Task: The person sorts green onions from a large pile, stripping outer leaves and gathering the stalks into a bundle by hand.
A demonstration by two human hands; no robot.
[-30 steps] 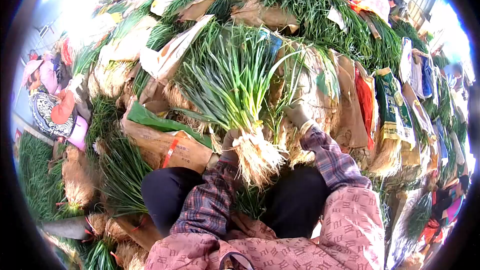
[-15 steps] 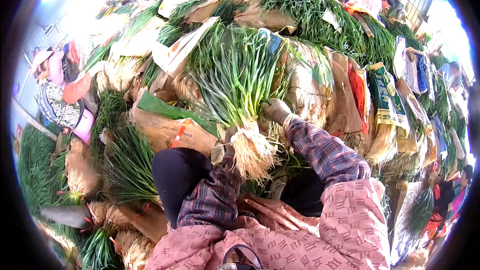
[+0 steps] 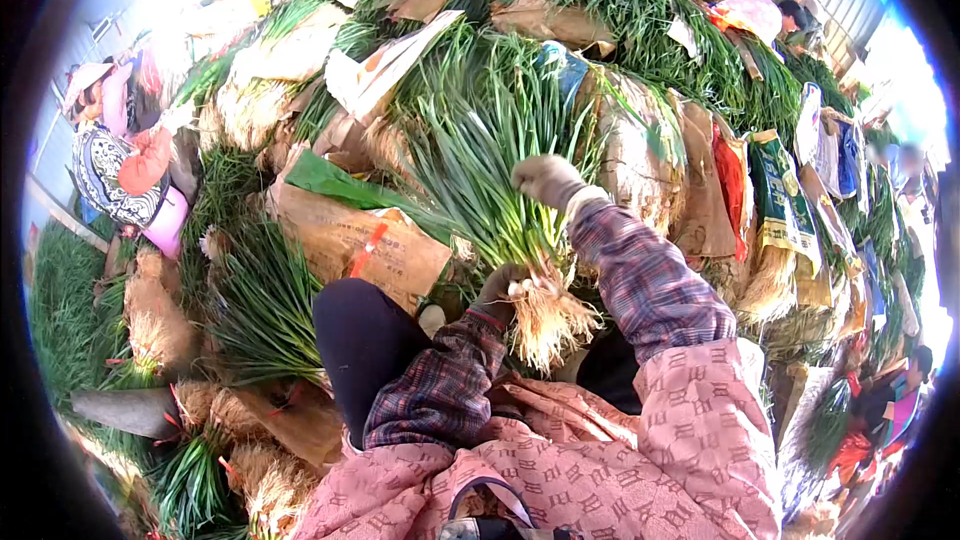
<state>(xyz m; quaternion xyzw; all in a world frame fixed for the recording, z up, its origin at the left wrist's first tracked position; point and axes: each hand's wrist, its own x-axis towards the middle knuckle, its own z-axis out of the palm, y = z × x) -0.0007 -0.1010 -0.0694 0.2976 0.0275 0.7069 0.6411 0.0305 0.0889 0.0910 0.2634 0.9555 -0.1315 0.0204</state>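
Note:
A bunch of green onions (image 3: 500, 190) stands tilted in front of me, its long green leaves fanning upward and its pale roots (image 3: 553, 323) hanging toward my lap. My left hand (image 3: 497, 290), in a dark glove, is closed around the stems just above the roots. Higher up, my right hand (image 3: 548, 180) in a light glove lies against the right side of the leaves. Its fingers are curled in, and whatever they may grip is hidden. Left of the bunch lies a brown paper sack (image 3: 350, 240) with a red-orange strip.
Bundles of green onions (image 3: 255, 300) lie at my left, with more piled ahead and to the right. A green and yellow printed bag (image 3: 782, 190) hangs over bundles at right. Another person (image 3: 125, 165) sits at far left; others are farther back.
My right hand has moved up and slightly left onto the leaves. My left hand and the root end have shifted right, and the left hand now shows more plainly. The view has shifted slightly.

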